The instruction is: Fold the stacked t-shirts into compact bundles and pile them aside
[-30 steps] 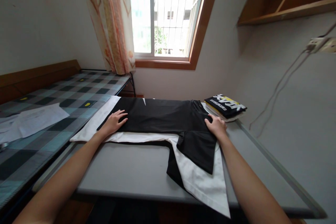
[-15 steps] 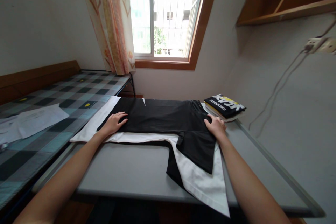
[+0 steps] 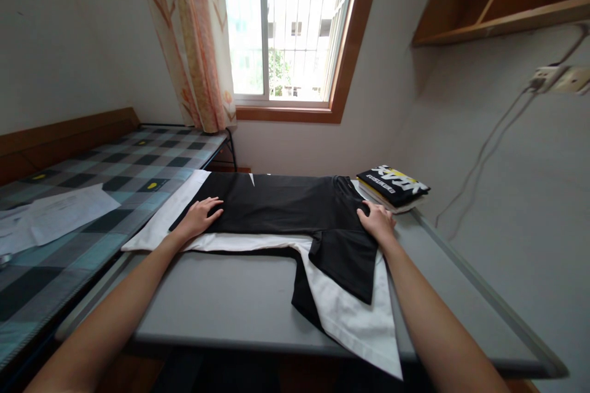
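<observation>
A black T-shirt [image 3: 276,202] lies on top of a white T-shirt [image 3: 359,313], and more black cloth [image 3: 306,301] shows beneath the white one. Its short sleeve points toward me on the right, and the collar is at the far right. My left hand [image 3: 199,217] rests palm down near the black shirt's hem, fingers stretched out. On the shoulder side by the collar lies my right hand [image 3: 378,221], its fingers apart on the cloth, gripping nothing that I can see. The white sleeve tip hangs over the table's front edge.
The shirts lie on a grey table [image 3: 221,301]. Folded clothes [image 3: 394,187] with a printed black top are stacked at its back right. A bed with a checked cover [image 3: 175,150] and papers [image 3: 69,215] stands left. A wall shelf [image 3: 502,18] and cable [image 3: 479,159] are right.
</observation>
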Available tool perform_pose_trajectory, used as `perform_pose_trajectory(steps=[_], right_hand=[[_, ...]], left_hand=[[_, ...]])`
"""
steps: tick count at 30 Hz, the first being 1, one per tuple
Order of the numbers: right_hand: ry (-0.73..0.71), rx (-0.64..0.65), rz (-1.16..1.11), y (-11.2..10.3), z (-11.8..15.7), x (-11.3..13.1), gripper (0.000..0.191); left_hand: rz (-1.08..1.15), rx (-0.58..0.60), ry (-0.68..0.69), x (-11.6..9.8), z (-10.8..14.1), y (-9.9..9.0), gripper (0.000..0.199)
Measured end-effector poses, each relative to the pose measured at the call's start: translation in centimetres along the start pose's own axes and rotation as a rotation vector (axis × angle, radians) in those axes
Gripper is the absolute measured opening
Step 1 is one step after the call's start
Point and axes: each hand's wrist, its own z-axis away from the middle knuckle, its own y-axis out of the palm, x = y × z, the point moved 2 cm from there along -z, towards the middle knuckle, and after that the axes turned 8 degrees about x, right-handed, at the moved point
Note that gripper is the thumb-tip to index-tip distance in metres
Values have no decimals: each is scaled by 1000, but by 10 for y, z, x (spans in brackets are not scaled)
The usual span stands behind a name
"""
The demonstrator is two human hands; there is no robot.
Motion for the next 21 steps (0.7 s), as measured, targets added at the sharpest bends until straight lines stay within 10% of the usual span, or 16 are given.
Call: perform_pose_trajectory(steps=[21], right_hand=[[11, -74, -111, -15, -11, -18, 39]], left_hand=[[-4, 9, 2, -1, 0, -1, 61]])
